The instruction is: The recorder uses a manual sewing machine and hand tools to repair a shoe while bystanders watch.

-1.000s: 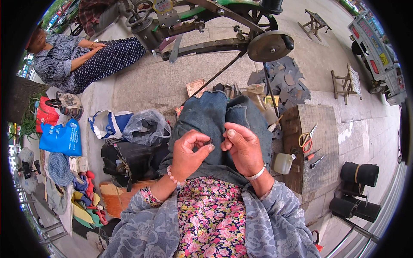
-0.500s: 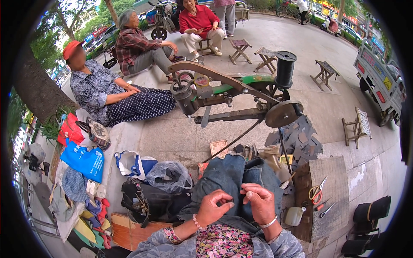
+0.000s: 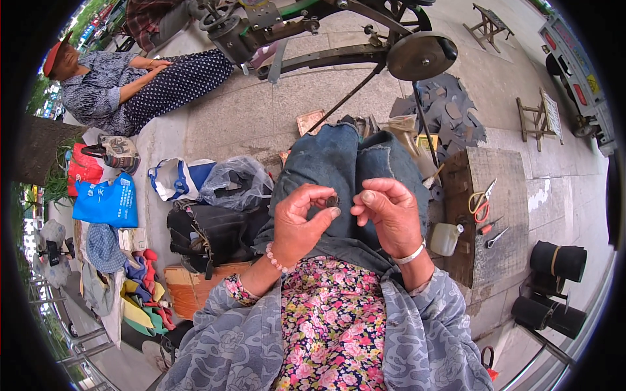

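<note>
A small dark piece (image 3: 332, 201) sits pinched between the thumb and forefinger of the left hand (image 3: 298, 225), held up over the person's lap and blue jeans (image 3: 339, 163); what the piece is cannot be told. The right hand (image 3: 390, 218) hovers just beside it, fingers curled loosely inward, thumb and fingertips close together near the piece but gripping nothing that shows. A bead bracelet (image 3: 277, 259) circles the left wrist and a white bangle (image 3: 411, 255) the right, above grey patterned sleeves and a floral top. To the right stands a wooden block (image 3: 486, 260) with orange-handled scissors (image 3: 481, 202) and small tools lying on it, and a white plastic bottle (image 3: 446, 238) just beside its near edge. To the left lie a black bag (image 3: 205, 234), a clear plastic bag (image 3: 236, 182) and a blue bag (image 3: 107, 201). Ahead on the pavement stands a treadle stitching machine (image 3: 326, 32), with another person (image 3: 130, 81) seated at upper left
</note>
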{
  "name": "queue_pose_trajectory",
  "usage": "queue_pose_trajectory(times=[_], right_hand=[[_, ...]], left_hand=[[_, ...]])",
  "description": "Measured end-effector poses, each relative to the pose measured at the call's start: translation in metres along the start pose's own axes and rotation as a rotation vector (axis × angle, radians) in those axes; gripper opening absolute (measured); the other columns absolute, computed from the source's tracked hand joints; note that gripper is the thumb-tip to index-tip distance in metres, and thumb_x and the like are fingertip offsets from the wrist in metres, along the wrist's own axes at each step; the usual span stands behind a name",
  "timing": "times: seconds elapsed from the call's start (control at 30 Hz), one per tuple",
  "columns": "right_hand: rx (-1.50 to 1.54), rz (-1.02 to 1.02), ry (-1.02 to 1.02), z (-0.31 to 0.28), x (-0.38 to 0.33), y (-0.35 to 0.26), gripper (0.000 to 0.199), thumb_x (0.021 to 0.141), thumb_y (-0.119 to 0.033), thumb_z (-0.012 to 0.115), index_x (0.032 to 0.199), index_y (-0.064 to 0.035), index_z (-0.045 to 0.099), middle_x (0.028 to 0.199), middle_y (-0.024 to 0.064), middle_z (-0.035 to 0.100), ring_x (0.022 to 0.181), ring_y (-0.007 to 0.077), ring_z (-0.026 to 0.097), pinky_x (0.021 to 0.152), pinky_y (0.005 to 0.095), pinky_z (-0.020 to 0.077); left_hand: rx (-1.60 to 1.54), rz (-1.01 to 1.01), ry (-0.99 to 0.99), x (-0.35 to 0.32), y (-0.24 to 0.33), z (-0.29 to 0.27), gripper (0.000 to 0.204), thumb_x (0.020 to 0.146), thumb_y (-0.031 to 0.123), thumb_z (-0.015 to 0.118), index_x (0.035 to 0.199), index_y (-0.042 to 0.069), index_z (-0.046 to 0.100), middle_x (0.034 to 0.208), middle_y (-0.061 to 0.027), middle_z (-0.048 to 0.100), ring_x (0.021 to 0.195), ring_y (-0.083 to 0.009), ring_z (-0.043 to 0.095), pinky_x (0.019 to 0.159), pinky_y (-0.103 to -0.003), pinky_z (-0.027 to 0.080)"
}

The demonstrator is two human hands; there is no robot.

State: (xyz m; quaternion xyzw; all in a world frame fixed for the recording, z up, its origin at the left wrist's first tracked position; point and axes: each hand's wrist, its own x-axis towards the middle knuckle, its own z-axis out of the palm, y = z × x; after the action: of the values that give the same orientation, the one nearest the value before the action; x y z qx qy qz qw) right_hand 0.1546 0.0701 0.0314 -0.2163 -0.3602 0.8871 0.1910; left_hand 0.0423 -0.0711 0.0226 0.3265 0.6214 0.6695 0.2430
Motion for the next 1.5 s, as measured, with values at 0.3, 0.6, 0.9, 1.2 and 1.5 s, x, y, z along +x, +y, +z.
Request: queue_pose_trajectory(times=[0.3,0.6,0.9,1.2,1.5], right_hand=[[-0.286,-0.165,0.112,0.0,-0.008,0.007,0.008,0.082,-0.002,0.063,0.089,0.0014,0.064,0.079,0.008,0.066,0.067,0.0108,0.061,0.06,0.0223,0.0481],[-0.643,-0.023,-0.065,0.005,-0.011,0.006,0.007,0.084,-0.007,0.062,0.087,-0.0011,0.064,0.069,-0.0007,0.059,0.052,0.0036,0.05,0.046,0.0189,0.0412],[-0.593,0.119,-0.052,0.002,-0.004,0.006,0.012,0.085,-0.013,0.062,0.083,-0.0011,0.063,0.064,-0.0005,0.058,0.052,0.0038,0.051,0.044,0.0193,0.0408],[-0.589,0.141,-0.038,-0.001,-0.002,0.005,0.012,0.084,-0.013,0.061,0.081,-0.001,0.062,0.064,-0.001,0.057,0.052,0.0036,0.05,0.044,0.019,0.0407],[-0.597,0.135,-0.047,0.0,-0.002,0.004,0.013,0.084,-0.014,0.062,0.079,-0.0012,0.062,0.064,-0.001,0.057,0.052,0.0033,0.05,0.044,0.0187,0.0407]], left_hand=[[-0.082,-0.009,0.008,-0.009,-0.003,0.005,0.035,0.072,-0.011,0.065,0.105,-0.003,0.058,0.096,-0.0074,0.061,0.086,-0.0106,0.057,0.077,-0.023,0.046],[-0.024,0.026,-0.041,-0.004,-0.007,0.0,0.044,0.075,-0.013,0.061,0.116,-0.005,0.052,0.108,-0.0135,0.058,0.096,-0.0143,0.056,0.084,-0.026,0.046],[0.083,0.048,0.0,-0.002,-0.007,-0.001,0.045,0.072,-0.009,0.065,0.115,0.0,0.055,0.104,-0.0095,0.063,0.093,-0.0118,0.058,0.082,-0.025,0.046],[0.2,0.091,-0.057,-0.002,-0.006,-0.004,0.048,0.073,-0.015,0.061,0.119,-0.003,0.05,0.108,-0.0129,0.059,0.1,-0.0168,0.056,0.086,-0.028,0.044],[0.217,0.089,-0.042,-0.002,-0.007,-0.004,0.047,0.074,-0.014,0.061,0.118,-0.003,0.051,0.108,-0.0128,0.059,0.101,-0.0174,0.057,0.087,-0.029,0.044]])
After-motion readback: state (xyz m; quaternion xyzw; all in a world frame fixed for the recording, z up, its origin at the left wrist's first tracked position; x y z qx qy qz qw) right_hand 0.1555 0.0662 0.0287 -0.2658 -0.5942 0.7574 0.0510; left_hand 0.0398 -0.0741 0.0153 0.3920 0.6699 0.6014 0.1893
